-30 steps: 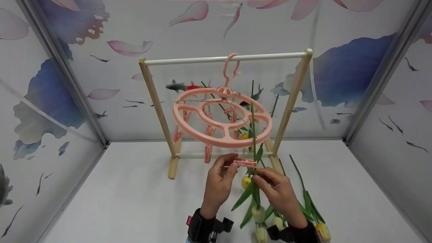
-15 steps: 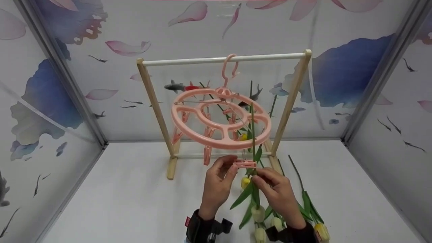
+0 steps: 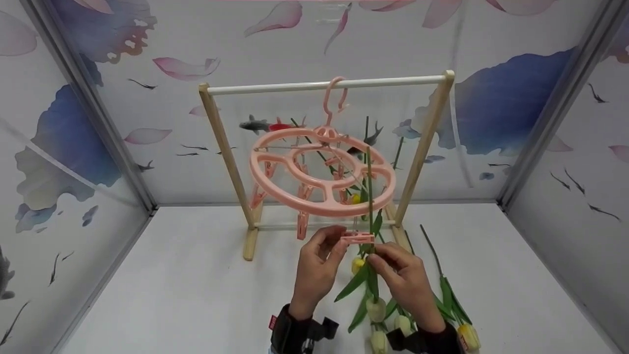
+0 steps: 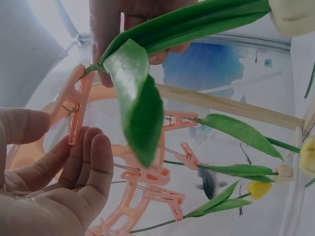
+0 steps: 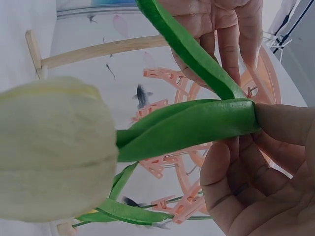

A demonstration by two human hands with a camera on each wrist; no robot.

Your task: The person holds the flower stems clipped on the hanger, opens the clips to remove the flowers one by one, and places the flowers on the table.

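Note:
My left hand (image 3: 317, 270) pinches a pink clothespin (image 3: 357, 238) at its handle end, below the front right of the round pink drying hanger (image 3: 314, 209). My right hand (image 3: 405, 278) pinches the green stem of a pale artificial tulip (image 3: 376, 310), which hangs head down. In the left wrist view the tips of the clothespin (image 4: 75, 105) meet the stem, just beside the right fingertips. A large leaf (image 4: 135, 98) hangs in front there. The pale tulip head (image 5: 56, 150) fills the left of the right wrist view, its leaves running to my right thumb and fingers.
The hanger hooks over the white bar (image 3: 270, 88) of a wooden stand (image 3: 425, 147). More clothespins (image 3: 302, 225) dangle from it, some gripping tulips (image 4: 260, 189) behind. On the white table at right lies a yellowish tulip (image 3: 469, 337), with other pale tulips (image 3: 379, 341) nearer my wrists.
The hands keep the same hold on the clothespin and the stem. The whole head view has shifted only very slightly.

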